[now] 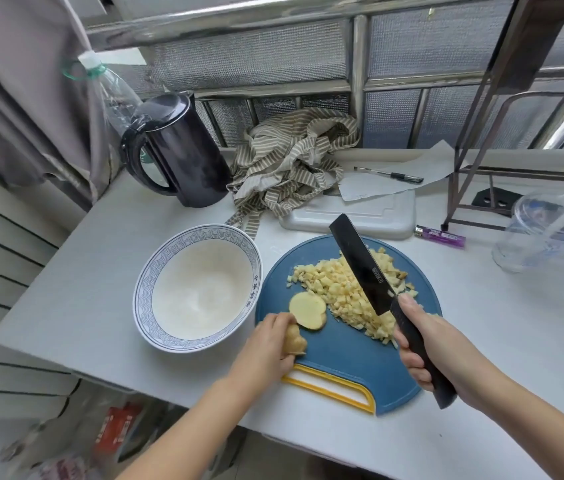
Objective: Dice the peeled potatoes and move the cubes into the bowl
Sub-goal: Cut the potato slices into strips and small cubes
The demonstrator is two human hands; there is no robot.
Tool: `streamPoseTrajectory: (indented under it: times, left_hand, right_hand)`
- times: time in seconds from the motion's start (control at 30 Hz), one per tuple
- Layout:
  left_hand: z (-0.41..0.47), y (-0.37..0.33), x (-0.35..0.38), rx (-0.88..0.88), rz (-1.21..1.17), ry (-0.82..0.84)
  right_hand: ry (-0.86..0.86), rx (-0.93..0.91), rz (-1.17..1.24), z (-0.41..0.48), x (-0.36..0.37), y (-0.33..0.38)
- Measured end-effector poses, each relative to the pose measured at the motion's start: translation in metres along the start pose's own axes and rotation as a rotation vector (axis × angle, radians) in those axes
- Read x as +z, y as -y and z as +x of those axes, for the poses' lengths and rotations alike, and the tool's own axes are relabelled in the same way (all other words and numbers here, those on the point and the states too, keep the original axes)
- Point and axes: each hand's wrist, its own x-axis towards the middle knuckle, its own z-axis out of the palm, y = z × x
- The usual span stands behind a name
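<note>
The likeliest slip is at the left hand (pixel 270 344). Its fingers curl round a small, knobbly potato end (pixel 295 342) at the near-left edge of the blue cutting board (pixel 342 372). A piece that short leaves the fingertips close to wherever the edge lands — and it may roll on its rounded side.

The right hand (pixel 422 344) is wrapped round the handle of the black knife (pixel 360 265), with the blade lifted and tilted over the heap of cubes (pixel 339 289). A hasty downstroke could scatter cubes off the board's far side.

The bowl (pixel 142 296) sits just left of the board, and no cubes show in it yet. Sweeping the heap toward it could drop some onto the table at the rims (whether bowl and board touch is hard to judge).

Counted: one knife, one blue board, one bowl, one held end piece, one round slice (pixel 308 310) lying flat just beside it, and one heap — its cubes too many to count.
</note>
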Motion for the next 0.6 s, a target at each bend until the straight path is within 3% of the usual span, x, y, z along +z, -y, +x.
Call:
streamPoseTrajectory:
  times: [0.3,0.6]
  left_hand:
    - [-0.002,0.0,-0.013,-0.049,-0.143,0.116]
    - [0.032,-0.015,-0.034,0.014,-0.152,0.18]
  right_hand:
    - [0.043,-0.04,-0.026,0.008,0.001,0.002]
    - [0.049,-0.045,-0.036,0.014,-0.012,0.013]
